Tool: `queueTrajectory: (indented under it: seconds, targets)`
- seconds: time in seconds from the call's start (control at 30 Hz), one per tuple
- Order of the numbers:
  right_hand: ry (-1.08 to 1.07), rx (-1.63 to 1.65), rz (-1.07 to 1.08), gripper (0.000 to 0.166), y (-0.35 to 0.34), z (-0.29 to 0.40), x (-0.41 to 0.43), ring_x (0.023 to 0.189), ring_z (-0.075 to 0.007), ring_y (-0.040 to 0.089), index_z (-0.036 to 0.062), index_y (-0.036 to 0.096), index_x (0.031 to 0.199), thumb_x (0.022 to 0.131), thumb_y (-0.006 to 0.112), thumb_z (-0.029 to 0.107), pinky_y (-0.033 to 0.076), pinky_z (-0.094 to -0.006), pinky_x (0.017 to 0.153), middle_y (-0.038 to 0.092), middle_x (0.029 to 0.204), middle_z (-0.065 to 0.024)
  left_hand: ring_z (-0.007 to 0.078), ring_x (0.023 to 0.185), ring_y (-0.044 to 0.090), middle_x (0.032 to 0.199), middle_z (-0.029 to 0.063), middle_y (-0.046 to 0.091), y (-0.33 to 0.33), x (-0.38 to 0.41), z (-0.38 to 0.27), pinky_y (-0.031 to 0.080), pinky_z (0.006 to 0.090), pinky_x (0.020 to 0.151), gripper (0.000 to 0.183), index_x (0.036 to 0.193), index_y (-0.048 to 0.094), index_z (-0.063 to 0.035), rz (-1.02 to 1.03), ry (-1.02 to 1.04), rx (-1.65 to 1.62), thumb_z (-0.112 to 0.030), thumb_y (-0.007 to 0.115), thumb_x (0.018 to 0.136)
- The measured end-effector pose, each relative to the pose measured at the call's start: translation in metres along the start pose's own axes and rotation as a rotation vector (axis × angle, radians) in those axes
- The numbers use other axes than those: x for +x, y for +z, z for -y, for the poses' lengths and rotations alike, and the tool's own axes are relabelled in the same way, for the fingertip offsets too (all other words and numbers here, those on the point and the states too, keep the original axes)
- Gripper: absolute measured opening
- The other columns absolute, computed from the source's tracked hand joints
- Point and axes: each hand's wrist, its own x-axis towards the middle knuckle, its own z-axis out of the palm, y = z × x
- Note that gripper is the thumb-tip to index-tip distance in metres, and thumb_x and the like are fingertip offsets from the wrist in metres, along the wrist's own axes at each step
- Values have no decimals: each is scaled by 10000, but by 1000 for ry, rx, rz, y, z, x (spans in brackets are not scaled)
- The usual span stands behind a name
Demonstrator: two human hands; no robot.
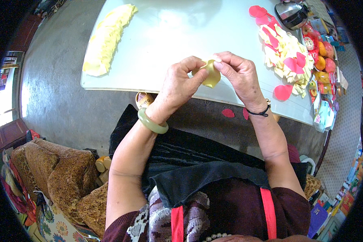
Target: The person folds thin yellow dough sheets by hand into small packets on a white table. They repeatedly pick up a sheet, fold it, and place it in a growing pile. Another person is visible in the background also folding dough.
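Between the thumbs and fingertips of my left hand [180,80] and my right hand [240,75], a pale yellow petal-shaped piece [213,78] of thin sheet material is pinched by its upper edge. It hangs just over the near edge of the white-topped table [169,63]. On the table's left lies a long row of overlapping, ruffled yellow pieces [107,45]. A loose heap of yellow petal pieces [279,65] lies to the right, with several red petal pieces [294,65] on it. One red petal [282,92] rests apart, nearer me.
Beyond the heap, along the table's right side, are a metal kettle [290,15], oranges and apples [320,62], jars of yellow food [324,77] and a tissue pack [323,113]. Red petals [228,113] lie on the floor below. A brown-covered sofa [69,169] stands behind, left.
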Motion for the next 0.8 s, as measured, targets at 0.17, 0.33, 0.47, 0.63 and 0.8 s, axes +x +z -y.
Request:
queueTrajectory:
  seconds: [0.17, 0.33, 0.47, 0.63, 0.8]
  targets:
    - [-35, 39, -28, 167, 2, 5, 2, 693, -42, 526, -8, 642, 919, 839, 615, 136, 435, -180, 629, 619, 786, 5, 79, 663, 534, 721, 37, 614, 5, 0, 6, 441, 228, 601, 210, 906, 625, 15, 66, -107, -134, -163, 642, 796]
    - [-48, 56, -76, 142, -1, 2, 2, 695, -28, 521, -7, 642, 903, 835, 618, 115, 434, -170, 625, 610, 783, 12, 59, 650, 516, 711, 21, 604, 6, 0, 6, 425, 213, 580, 215, 898, 627, 20, 36, -155, -234, -171, 646, 801]
    - [-51, 34, -116, 120, -2, 2, 1, 687, -24, 529, 1, 634, 889, 815, 638, 95, 440, -159, 610, 609, 788, 8, 55, 617, 501, 698, 21, 600, 4, 0, 4, 413, 208, 552, 199, 880, 625, 25, 33, -219, -258, -156, 646, 801]
    - [-42, 55, -153, 101, -1, 2, 1, 675, -27, 538, 16, 612, 868, 807, 643, 90, 447, -159, 604, 611, 799, 2, 58, 601, 497, 688, 22, 595, 5, 1, 4, 405, 206, 531, 182, 863, 623, 27, 38, -247, -210, -142, 647, 798]
    - [-56, 47, -160, 75, -1, -4, 1, 675, -31, 540, 21, 597, 841, 812, 633, 80, 449, -173, 598, 606, 790, 1, 62, 607, 507, 686, 23, 595, 7, 1, 6, 410, 204, 535, 170, 851, 616, 28, 30, -227, -200, -130, 644, 796]
